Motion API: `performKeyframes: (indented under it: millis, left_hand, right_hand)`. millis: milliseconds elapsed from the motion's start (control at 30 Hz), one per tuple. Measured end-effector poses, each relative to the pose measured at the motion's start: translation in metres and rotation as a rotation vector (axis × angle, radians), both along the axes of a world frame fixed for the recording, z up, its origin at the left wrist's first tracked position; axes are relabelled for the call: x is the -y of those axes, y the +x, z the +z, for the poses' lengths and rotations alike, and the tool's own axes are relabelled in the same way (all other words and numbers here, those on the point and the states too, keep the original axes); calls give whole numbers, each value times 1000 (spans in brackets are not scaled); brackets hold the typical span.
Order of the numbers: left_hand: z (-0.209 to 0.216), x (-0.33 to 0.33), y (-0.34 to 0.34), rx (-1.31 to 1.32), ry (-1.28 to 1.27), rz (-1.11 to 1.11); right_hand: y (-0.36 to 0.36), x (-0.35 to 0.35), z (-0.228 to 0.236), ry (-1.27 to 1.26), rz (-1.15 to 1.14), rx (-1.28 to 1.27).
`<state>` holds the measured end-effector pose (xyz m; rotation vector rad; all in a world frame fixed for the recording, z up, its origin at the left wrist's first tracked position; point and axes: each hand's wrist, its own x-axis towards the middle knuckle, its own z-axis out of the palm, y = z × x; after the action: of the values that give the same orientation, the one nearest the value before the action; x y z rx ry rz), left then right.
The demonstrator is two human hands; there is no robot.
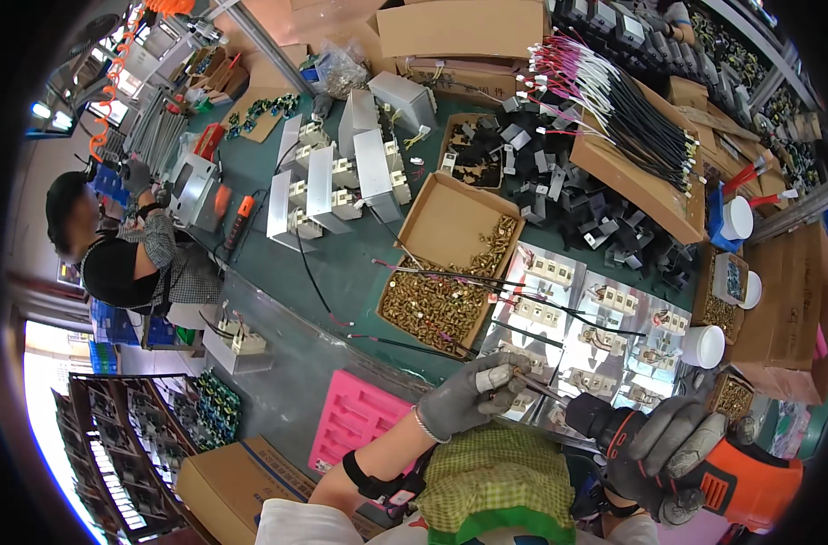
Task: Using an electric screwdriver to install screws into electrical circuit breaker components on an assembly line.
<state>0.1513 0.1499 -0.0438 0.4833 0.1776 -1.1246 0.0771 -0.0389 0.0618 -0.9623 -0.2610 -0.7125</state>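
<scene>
My right hand (673, 440), in a grey glove, grips an orange and black power drill (759, 486) at the lower right. The drill's long bit (548, 391) points left toward my other hand. My left hand (459, 400), also gloved, is closed in a pinch at the bit's tip, on a small brass-coloured screw partly hidden by the fingers. Just beyond both hands lie shiny metal plates (611, 313) bearing pale terminal blocks (606, 340). Black cables (545, 295) stretch over them. An open cardboard box of brass screws (436, 304) stands beyond my left hand.
Metal housings (321, 186) stand on the green bench farther left. Black plastic parts (559, 186) and a box of wires (636, 136) fill the far right. White cups (703, 346) line the right side. A pink foam tray (359, 420) lies left. A co-worker (132, 245) works at far left.
</scene>
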Motion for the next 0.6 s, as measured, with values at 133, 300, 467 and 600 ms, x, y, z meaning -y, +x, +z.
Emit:
performKeyframes:
  millis: [133, 300, 467, 600]
  left_hand:
    - [-2, -1, 2, 32, 45, -22]
    - [-10, 2, 15, 406, 325, -180]
    - [-92, -20, 51, 652, 720, 60]
    - [-117, -5, 71, 1194, 1117, -156]
  right_hand:
    - [7, 12, -8, -71, 34, 62]
    - [19, 4, -7, -122, -73, 116]
    - [38, 25, -53, -166, -297, -124]
    - [57, 35, -104, -358, -313, -301]
